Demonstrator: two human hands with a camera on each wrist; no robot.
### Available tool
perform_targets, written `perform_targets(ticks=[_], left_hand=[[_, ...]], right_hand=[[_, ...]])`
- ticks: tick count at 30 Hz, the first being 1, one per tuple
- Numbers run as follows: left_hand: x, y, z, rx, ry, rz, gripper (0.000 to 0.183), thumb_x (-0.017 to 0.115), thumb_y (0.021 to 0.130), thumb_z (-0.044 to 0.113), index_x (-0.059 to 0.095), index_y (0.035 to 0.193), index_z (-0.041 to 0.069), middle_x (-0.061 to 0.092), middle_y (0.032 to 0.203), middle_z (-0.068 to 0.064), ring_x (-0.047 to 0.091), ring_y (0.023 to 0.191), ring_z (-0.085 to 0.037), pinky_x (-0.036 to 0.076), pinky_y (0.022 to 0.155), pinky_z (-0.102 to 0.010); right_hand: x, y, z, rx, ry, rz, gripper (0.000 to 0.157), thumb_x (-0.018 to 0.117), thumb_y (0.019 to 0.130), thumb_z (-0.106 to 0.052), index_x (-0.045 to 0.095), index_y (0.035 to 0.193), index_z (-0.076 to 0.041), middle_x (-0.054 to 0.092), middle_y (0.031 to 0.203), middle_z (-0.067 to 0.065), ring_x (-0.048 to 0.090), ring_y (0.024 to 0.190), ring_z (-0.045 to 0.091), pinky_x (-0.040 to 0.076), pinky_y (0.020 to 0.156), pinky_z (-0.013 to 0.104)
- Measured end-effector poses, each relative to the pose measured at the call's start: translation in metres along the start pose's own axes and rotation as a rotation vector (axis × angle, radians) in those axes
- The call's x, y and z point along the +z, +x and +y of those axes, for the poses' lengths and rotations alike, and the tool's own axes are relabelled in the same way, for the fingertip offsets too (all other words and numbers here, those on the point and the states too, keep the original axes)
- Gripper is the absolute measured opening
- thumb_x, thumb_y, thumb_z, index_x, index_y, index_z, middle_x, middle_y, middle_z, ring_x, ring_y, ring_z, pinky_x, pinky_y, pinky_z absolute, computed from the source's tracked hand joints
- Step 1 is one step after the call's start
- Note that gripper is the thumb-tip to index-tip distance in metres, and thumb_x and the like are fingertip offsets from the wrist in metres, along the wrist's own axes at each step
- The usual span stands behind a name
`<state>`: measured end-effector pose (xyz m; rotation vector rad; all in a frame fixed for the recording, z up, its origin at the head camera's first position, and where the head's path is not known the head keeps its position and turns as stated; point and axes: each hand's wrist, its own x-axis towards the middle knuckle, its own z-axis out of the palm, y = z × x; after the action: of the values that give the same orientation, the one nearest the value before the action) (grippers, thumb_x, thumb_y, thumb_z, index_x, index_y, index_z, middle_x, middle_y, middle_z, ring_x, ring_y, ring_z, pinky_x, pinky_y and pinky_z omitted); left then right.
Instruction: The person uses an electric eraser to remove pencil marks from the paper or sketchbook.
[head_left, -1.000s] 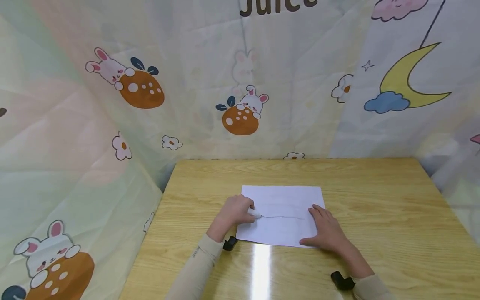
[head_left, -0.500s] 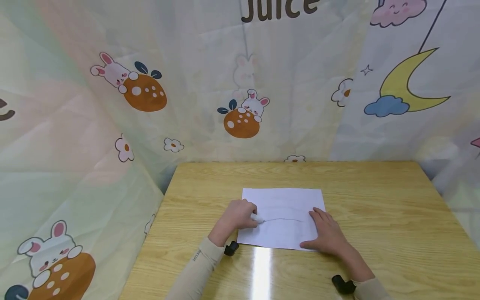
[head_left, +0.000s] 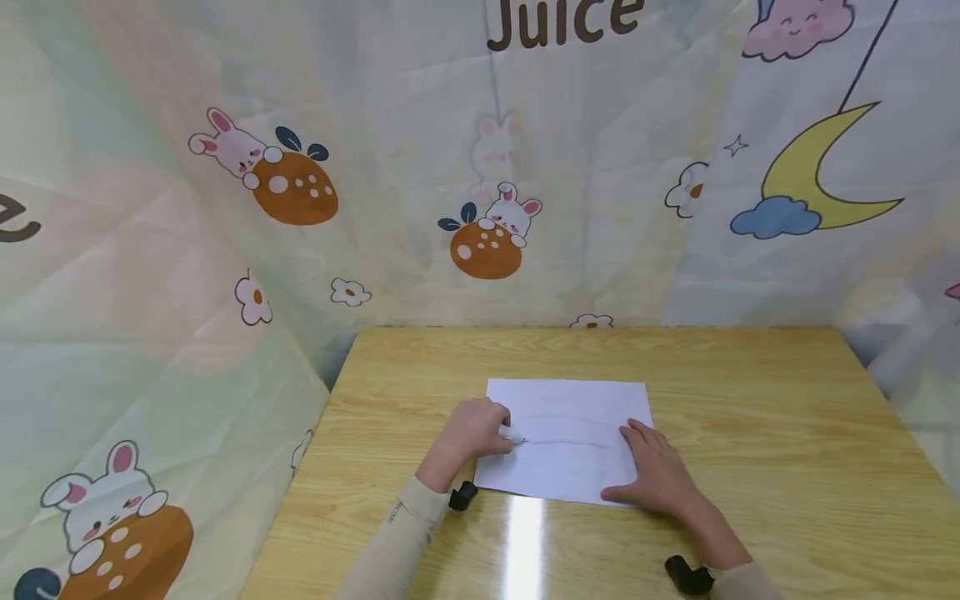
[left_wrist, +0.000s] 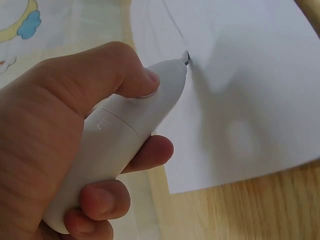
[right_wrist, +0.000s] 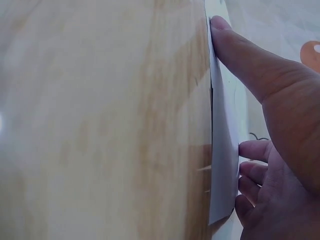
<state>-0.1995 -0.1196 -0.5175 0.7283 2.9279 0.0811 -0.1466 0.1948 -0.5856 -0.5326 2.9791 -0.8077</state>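
Note:
My left hand (head_left: 468, 429) grips a chunky white utility knife (left_wrist: 135, 115), the thumb pressing along its top and the other fingers curled under its body. Its short metal tip touches the white sheet of paper (head_left: 562, 400) near the left side. From the tip a thin line (head_left: 566, 442) runs rightward across the sheet. My right hand (head_left: 656, 471) rests spread on the paper's right edge, thumb at the near corner and fingers farther up. In the right wrist view that thumb (right_wrist: 240, 47) lies along the paper's near edge, which lifts slightly in places.
The paper lies on a wooden table (head_left: 750, 400) with a bright reflection in front of it. Black wrist pieces (head_left: 463, 497) sit beside both wrists. A printed cloth (head_left: 405, 167) hangs behind the table and on its left side.
The left hand with the knife shifts slightly right over the paper, then back left. The line bowed upward half a second ago and now looks flatter. The right hand stays in place.

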Motion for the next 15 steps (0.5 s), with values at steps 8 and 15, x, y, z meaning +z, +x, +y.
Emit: perform_targets(ticks=[8,15], left_hand=[[0.0023,0.0014,0.0011,0.042,0.009,-0.001,0.014,0.070,0.069,0.030,0.070,0.081,0.022,0.053,0.065,0.012,0.046,0.056,-0.009,0.037,0.047,-0.027],[0.0012,0.0012,-0.0004,0.024,0.017,0.002,0.016,0.073,0.070,0.031,0.072,0.083,0.022,0.058,0.068,0.011,0.047,0.057,-0.008,0.039,0.050,-0.027]], right_hand=[[-0.0008,0.0003,0.0016,0.011,-0.014,-0.010,0.115,0.079,0.059,-0.068,0.042,0.138,0.007,0.036,0.143,0.028,0.032,0.130,0.048,0.030,0.097,0.067],[-0.0023,-0.0003,-0.0024,0.020,0.002,-0.023,0.115,0.080,0.059,-0.067,0.043,0.138,0.007,0.036,0.144,0.028,0.033,0.130,0.049,0.032,0.095,0.067]])
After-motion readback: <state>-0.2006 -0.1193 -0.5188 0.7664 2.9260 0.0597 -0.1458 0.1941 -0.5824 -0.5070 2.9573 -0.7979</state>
